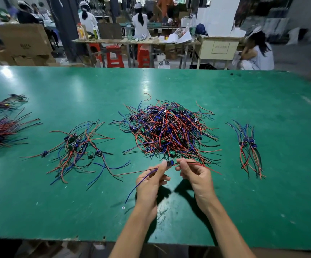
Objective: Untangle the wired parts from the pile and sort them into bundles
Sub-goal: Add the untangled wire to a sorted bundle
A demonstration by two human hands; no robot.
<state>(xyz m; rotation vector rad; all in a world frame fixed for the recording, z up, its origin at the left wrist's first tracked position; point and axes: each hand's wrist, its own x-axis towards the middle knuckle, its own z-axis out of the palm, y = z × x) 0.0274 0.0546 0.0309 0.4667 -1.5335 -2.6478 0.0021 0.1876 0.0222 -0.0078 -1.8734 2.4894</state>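
With the left hand [151,180] pinching the wired part [170,163] by its blue and red leads and the right hand [193,174] pinching the leads opposite, just before the tangled pile [169,129], draw it free slowly so neighbouring wires slip off

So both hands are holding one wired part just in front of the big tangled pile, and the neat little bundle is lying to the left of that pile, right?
Not quite. The head view shows the neat little bundle lying to the right of the big tangled pile, not the left; a looser heap lies on the left. The rest holds: the left hand and right hand pinch one wired part just in front of the pile.
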